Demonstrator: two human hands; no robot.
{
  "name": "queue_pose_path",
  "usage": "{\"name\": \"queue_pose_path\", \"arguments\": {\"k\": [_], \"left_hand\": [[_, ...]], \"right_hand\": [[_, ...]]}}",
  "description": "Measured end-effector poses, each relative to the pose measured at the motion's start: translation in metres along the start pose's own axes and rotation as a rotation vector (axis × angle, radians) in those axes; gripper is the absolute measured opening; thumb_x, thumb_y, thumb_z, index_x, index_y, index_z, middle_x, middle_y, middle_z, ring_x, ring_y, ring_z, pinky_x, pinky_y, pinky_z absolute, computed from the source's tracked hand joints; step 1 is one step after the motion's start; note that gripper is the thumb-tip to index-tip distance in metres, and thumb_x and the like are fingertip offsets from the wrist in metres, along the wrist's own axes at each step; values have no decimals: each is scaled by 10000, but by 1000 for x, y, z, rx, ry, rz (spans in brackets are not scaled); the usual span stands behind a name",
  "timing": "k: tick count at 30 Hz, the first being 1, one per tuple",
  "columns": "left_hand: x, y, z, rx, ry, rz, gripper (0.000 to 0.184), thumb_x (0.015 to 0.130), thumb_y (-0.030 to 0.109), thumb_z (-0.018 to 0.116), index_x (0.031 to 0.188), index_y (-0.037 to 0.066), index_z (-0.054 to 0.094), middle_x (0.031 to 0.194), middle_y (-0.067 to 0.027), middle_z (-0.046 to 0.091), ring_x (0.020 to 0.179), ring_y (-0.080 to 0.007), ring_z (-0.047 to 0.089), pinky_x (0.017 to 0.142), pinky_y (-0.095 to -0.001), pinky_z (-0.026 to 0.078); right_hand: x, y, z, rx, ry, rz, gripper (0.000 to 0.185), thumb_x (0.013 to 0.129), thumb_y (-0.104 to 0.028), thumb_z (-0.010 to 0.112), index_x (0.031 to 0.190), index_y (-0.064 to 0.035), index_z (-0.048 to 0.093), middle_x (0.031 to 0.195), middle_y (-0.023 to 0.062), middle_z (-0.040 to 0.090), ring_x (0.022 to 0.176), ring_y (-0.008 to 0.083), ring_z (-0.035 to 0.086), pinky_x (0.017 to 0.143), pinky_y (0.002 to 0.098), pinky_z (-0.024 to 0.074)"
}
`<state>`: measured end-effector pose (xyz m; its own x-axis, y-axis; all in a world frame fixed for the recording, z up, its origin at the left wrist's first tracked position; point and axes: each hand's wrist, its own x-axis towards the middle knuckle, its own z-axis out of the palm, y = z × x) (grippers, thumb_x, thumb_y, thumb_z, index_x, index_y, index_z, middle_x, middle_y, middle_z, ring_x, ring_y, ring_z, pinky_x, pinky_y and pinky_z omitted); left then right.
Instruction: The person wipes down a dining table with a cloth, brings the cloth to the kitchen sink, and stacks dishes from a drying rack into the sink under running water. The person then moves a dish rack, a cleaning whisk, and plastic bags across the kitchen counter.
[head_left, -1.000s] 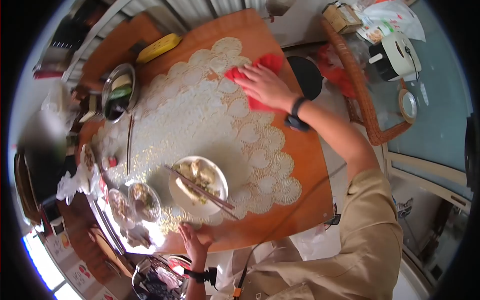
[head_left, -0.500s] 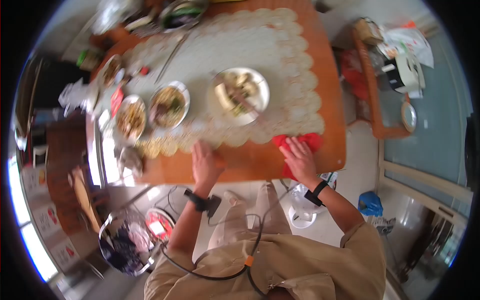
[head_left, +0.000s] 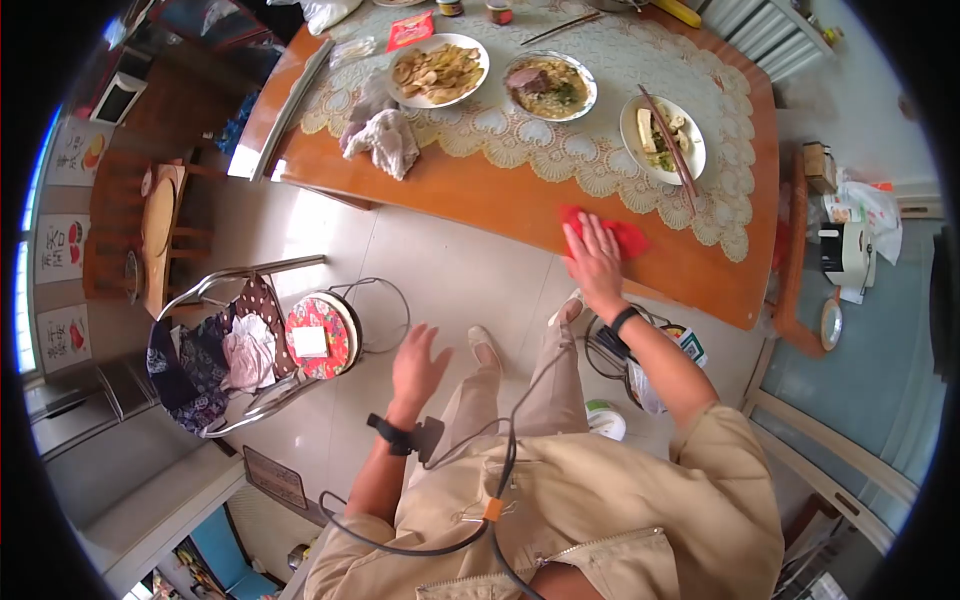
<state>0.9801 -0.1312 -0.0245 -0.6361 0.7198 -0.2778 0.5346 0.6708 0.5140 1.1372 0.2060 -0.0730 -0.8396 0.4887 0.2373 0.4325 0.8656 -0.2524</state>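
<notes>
Pale, glossy floor tiles (head_left: 375, 240) spread through a home dining area, seen in the head view looking forward and down. Across the top stands a wooden table (head_left: 480, 195), partly covered by a pale lace tablecloth (head_left: 665, 55) with a scalloped edge.

At the table's near edge, on bare wood beyond the lace, lies a bright red cloth (head_left: 630, 238). The person's right hand (head_left: 597, 258) rests on top of it, fingers extended and laid over the fabric rather than curled around it. The left hand (head_left: 417, 368) is empty, held over the floor in front of the body and well apart from the table; its fingers are loosely spread, grasping nothing. Dark bands circle both wrists.

On the lace, from left to right, sit a white plate (head_left: 418, 101) of sliced food, a bowl (head_left: 550, 117) with broth and a dark piece of meat, and a second plate (head_left: 630, 130) of pale chunks, with brown chopsticks (head_left: 675, 150) laid across it. A crumpled greyish cloth (head_left: 385, 143) lies at the edge, near the first plate, and a red packet (head_left: 410, 30) lies just behind that plate.

To the left, a metal-framed chair holds bundled clothes (head_left: 250, 347), beside a round, red-patterned seat (head_left: 325, 340). The person wears a beige shirt (head_left: 620, 480) and light trousers.
</notes>
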Motion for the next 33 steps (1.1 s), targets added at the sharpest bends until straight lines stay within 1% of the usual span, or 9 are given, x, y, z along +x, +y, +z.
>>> {"name": "queue_pose_path", "arguments": {"k": [5, 8, 12, 16, 17, 18, 20, 25, 33], "left_hand": [[-39, -42, -18, -36, 92, -112, 409, 840, 233, 730, 1177, 23, 632, 1242, -178, 614, 1144, -359, 586, 957, -416, 485], [-50, -50, -13, -6, 94, -73, 408, 842, 238, 729, 1178, 27, 632, 1230, -170, 620, 1129, -353, 593, 946, -413, 489], [-53, -60, -22, -13, 109, -85, 414, 841, 258, 725, 1167, 19, 635, 1215, -168, 625, 1107, -354, 601, 928, -426, 496], [-48, -71, -23, -16, 78, -125, 415, 849, 271, 711, 1171, 20, 634, 1208, -170, 628, 1103, -353, 602, 918, -428, 499], [-46, -71, -23, -34, 65, -136, 407, 861, 279, 707, 1175, 31, 635, 1210, -163, 628, 1113, -344, 601, 929, -417, 495], [-45, -72, -23, -53, 48, -146, 398, 872, 287, 702, 1180, 43, 636, 1212, -155, 627, 1123, -335, 600, 940, -405, 492], [-44, -74, -19, -68, 46, -145, 395, 874, 286, 699, 1178, 42, 636, 1210, -156, 628, 1119, -336, 601, 937, -405, 493], [-44, -81, -12, -98, 37, -110, 399, 858, 275, 692, 1161, 21, 645, 1188, -178, 638, 1089, -359, 607, 918, -432, 498], [-59, -104, 9, -91, -23, -169, 400, 862, 279, 693, 1172, 30, 649, 1176, -194, 639, 1085, -367, 609, 929, -430, 496]], "right_hand": [[76, -122, 89, 228, 272, -342, 317, 856, -118, 559, 1162, -59, 621, 1204, 126, 620, 1179, 322, 565, 983, 451, 445], [70, -200, 108, 584, -225, -459, 160, 865, -92, 538, 998, -94, 627, 997, 76, 620, 1041, 287, 604, 938, 445, 481], [50, -242, 68, 813, -96, -356, 217, 930, -122, 528, 1123, -78, 615, 1054, 80, 638, 940, 271, 635, 825, 387, 515], [60, -197, -40, 1475, -570, 416, 288, 1051, -205, 406, 1129, -41, 629, 961, 71, 656, 737, 131, 636, 580, 265, 528], [46, -176, -18, 1612, -153, 271, 301, 1050, -221, 436, 1220, -45, 611, 1004, 96, 661, 777, 126, 651, 538, 247, 527], [44, -146, -33, 1125, 40, 126, 358, 1035, -211, 474, 1336, -31, 545, 1144, 125, 661, 937, 173, 669, 709, 292, 572], [43, -71, -34, 598, 142, 209, 467, 1021, -230, 487, 1448, -49, 437, 1387, 198, 546, 1279, 350, 521, 1080, 394, 407], [41, 29, 13, -408, -13, 284, 594, 977, -376, 523, 1476, -78, 401, 1536, 193, 361, 1427, 365, 328, 1158, 515, 274], [166, -75, 63, -79, 119, 88, 534, 906, -298, 604, 1375, -64, 501, 1455, 193, 460, 1388, 369, 379, 1158, 538, 256]]}}
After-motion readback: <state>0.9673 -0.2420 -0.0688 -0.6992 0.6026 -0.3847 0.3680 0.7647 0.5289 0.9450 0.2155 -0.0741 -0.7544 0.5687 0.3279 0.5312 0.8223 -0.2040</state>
